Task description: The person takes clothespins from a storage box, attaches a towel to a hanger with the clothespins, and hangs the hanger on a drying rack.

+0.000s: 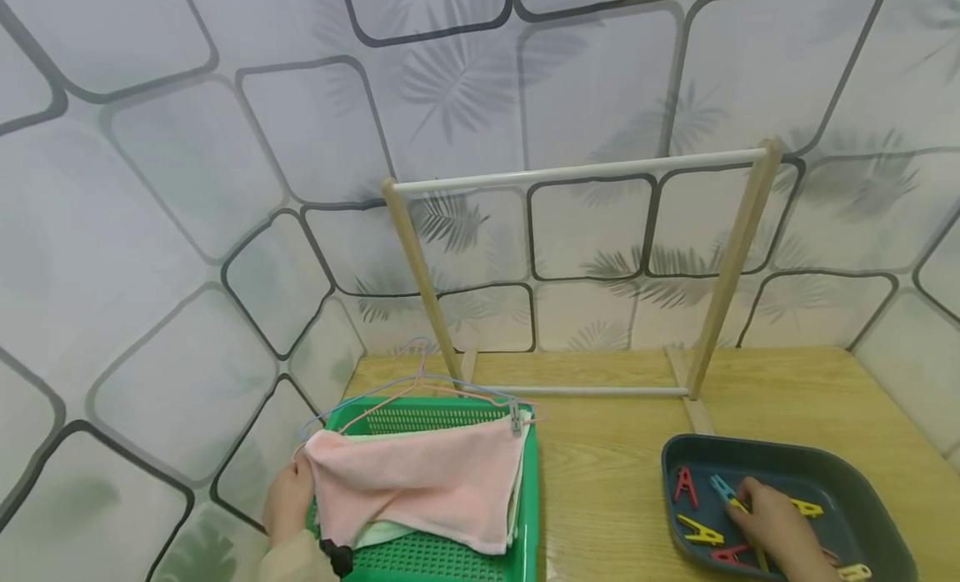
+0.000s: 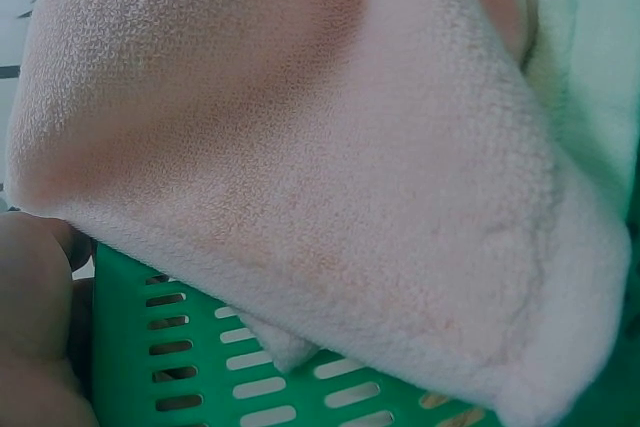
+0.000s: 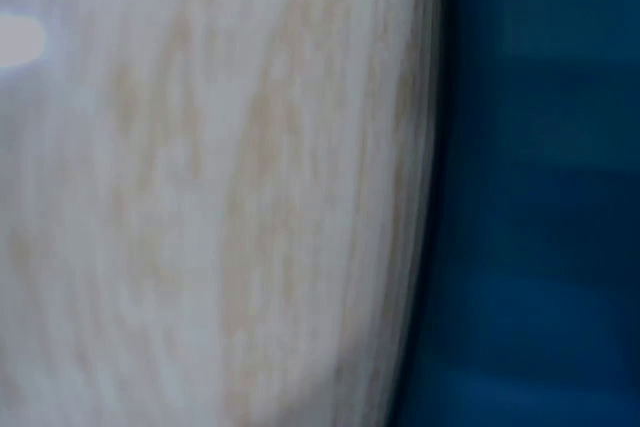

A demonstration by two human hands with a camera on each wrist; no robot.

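Note:
My left hand (image 1: 287, 499) pinches the upper left corner of a pink towel (image 1: 420, 474) at the end of a hanger. Light blue and pink hangers (image 1: 420, 382) overlap at the towel's top edge, and a grey clothespin (image 1: 515, 417) clips its right side. Pale green cloth (image 1: 382, 534) shows beneath the pink towel. In the left wrist view the pink towel (image 2: 300, 167) hangs close before the camera, beside the fingers. My right hand (image 1: 776, 524) is in the dark tray, thumb and finger pinching a clothespin where a blue clothespin (image 1: 722, 488) and a yellow bit meet.
A green basket (image 1: 530, 499) stands under the towel. The dark tray (image 1: 862, 490) holds several red and yellow clothespins (image 1: 701, 530). Behind stands a wooden rack (image 1: 738, 265) with a white bar (image 1: 577, 175), near the patterned wall. The right wrist view is blurred, showing tabletop (image 3: 200, 187) and tray side (image 3: 540, 187).

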